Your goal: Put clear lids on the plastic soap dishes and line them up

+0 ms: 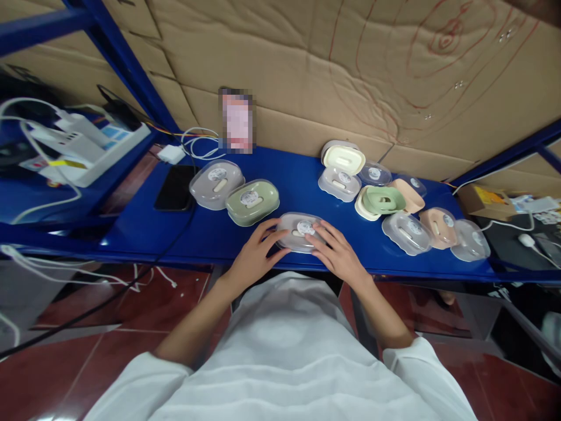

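Note:
Between my hands, at the front of the blue table, is a grey soap box [299, 240] with a clear lid, a round sticker and a small pale oval piece on it. My left hand [262, 248] holds its left end, fingers on the lid and thumb along the front edge. At the right end, my right hand [336, 251] grips it with fingertips on the lid near the sticker. A green soap box [266, 202] with a clear lid sits just beyond my left hand, touching another grey soap box [209, 193].
On the right lie several soap boxes, clear lids and a green tray [379, 199]. A black phone [175, 188], a white charger [172, 154] and a cable occupy the left. Cardboard [284, 58] walls the back; a power strip [118, 153] stands left.

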Tool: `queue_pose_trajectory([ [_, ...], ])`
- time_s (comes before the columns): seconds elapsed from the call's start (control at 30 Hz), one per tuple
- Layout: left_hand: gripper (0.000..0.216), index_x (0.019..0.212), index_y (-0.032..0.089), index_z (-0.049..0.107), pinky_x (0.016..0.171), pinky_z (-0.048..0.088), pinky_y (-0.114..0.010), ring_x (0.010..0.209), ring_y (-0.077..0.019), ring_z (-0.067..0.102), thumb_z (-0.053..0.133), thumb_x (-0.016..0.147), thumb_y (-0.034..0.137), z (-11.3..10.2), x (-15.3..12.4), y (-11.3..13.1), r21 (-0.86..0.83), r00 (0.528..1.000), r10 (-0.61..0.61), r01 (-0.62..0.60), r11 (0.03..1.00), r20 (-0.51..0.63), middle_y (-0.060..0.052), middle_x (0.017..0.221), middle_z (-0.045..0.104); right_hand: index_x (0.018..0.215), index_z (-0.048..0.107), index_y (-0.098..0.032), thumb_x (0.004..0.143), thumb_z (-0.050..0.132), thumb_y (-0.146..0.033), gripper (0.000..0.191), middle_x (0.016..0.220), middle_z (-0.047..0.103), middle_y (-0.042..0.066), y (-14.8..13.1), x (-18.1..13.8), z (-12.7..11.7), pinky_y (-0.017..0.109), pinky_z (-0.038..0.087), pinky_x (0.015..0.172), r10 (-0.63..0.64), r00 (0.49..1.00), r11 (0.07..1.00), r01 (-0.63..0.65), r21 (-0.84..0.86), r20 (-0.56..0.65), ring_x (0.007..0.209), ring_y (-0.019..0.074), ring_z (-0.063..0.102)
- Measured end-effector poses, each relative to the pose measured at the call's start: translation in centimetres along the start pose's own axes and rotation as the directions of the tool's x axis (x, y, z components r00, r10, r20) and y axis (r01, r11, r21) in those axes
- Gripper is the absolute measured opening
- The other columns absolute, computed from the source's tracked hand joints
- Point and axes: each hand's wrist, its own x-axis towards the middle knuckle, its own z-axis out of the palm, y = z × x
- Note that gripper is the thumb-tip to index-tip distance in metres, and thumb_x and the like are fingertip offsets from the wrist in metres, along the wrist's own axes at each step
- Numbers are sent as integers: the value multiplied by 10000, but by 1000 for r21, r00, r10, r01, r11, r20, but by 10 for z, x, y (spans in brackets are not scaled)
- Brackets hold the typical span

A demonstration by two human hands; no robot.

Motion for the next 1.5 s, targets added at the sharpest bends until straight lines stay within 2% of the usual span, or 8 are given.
queue_pose_trajectory([
  [0.4,383,1325,228,667,1122,500,-524,1375,-363,602,747,990,397,-9,2,1,322,975,-2,75,944,-223,-181,1442,623,1449,656,-230,1040,695,-424,454,1216,709,155,-6,0,2,485,544,980,69,960,947,-149,-284,-272,1159,318,656],
  [0.53,388,1303,179,666,1079,473,-528,1331,-387,604,725,997,409,-17,4,-7,365,934,-98,229,902,-344,-220,1404,627,1054,740,-197,1049,673,-375,190,928,702,99,-9,1,2,392,519,823,10,921,970,-103,-220,-390,926,259,652],
  [0.67,384,1309,173,661,1063,470,-512,1334,-384,597,692,1016,421,-18,3,-9,347,931,-143,263,900,-337,-227,1415,616,711,657,-234,1083,607,-389,406,611,598,8,-15,2,4,349,433,655,-76,929,974,-10,-228,-363,604,176,557],
  [0.83,388,1314,164,660,1095,468,-537,1354,-391,581,694,1012,404,-16,3,-9,316,928,-137,253,914,-346,-235,1433,596,1379,706,-168,1111,495,-562,521,1353,751,172,-21,6,8,414,531,1016,108,984,965,-138,-223,-140,1218,286,714],
  [1.0,335,1307,176,670,1138,478,-555,1391,-383,556,691,1011,331,-15,3,-12,323,946,-106,208,923,-307,-219,1445,586,1375,714,-219,1137,468,-438,406,1489,689,121,-3,8,-4,438,486,1109,225,967,944,-247,-217,-122,1333,275,663],
  [1.23,390,1398,193,638,1198,468,-557,1528,-385,476,685,1016,255,-15,3,-12,335,990,-14,62,940,-143,-219,1633,454,1459,632,-99,1074,519,-365,482,1354,719,242,72,5,-36,667,363,1155,579,722,624,-691,-365,-377,1324,416,600],
  [1.4,498,1473,254,590,1206,475,-543,1516,-353,502,720,993,227,-15,-1,-6,278,987,63,-20,960,-146,-182,1605,503,1193,755,-249,1068,580,-361,242,1163,780,100,38,-3,-33,538,450,1105,461,793,873,-486,42,-399,1111,288,691],
  [1.5,660,1569,274,498,1224,472,-543,1551,-353,464,774,970,302,-10,-3,3,166,988,138,-125,978,-66,-186,1650,460,1202,693,-293,1036,668,-450,229,1052,761,27,-8,-2,-16,386,578,878,579,722,762,-315,566,-379,925,215,715],
])
